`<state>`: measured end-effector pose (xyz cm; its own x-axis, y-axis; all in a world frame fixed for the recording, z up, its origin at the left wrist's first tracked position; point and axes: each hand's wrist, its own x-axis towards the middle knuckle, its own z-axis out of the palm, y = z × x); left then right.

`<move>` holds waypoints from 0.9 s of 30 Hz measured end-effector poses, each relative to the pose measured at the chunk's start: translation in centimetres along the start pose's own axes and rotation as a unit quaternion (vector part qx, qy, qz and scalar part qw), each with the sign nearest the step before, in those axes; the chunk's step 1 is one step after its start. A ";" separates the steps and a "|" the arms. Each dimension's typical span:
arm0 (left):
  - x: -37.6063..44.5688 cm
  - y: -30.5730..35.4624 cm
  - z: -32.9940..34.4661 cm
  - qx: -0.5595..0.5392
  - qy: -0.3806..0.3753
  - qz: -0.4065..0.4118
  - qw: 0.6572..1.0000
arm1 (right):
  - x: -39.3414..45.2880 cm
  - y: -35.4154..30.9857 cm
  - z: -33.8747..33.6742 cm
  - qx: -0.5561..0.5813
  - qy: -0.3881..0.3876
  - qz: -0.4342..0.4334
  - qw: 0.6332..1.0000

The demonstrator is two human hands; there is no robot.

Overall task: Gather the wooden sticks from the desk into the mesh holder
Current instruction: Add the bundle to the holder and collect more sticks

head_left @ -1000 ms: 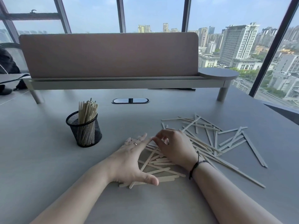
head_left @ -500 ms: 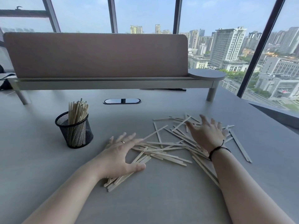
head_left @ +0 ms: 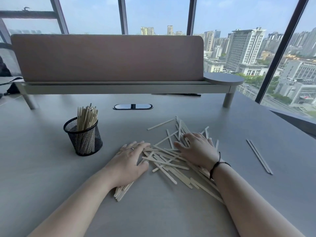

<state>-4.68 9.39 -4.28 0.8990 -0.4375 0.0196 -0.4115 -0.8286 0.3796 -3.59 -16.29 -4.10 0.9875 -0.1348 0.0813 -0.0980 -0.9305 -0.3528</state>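
Raking the loose wooden sticks (head_left: 168, 161) together was the step in hand, judging by both hands lying flat on the desk (head_left: 42, 168). The left hand (head_left: 127, 164) pressed spread fingers on the pile's near-left edge; the right hand (head_left: 196, 150) lay flat over its far side; neither gripped anything. The pile lay between them, the mesh holder (head_left: 83, 136) beyond the left hand, part filled. Closing the palms evenly would likely align the sticks; two strays (head_left: 259, 155) well right of the right hand needed fetching.
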 end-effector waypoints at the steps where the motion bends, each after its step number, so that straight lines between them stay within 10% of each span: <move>1: 0.0 0.1 0.0 -0.005 0.005 -0.003 1.000 | -0.2 -0.4 0.0 0.004 0.000 -0.013 1.000; 19: 0.9 1.6 1.1 -0.069 0.111 -0.021 0.991 | -3.3 -5.0 -0.6 0.130 -0.036 -0.110 0.985; 27: 0.8 0.1 0.5 -0.256 0.109 -0.034 0.960 | -4.0 -4.5 -1.5 0.016 -0.105 -0.062 0.992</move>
<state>-4.09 8.82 -4.65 0.9544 -0.2580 0.1503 -0.2726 -0.5478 0.7910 -7.30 -12.10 -1.48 0.9960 0.0575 -0.0677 0.0274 -0.9237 -0.3821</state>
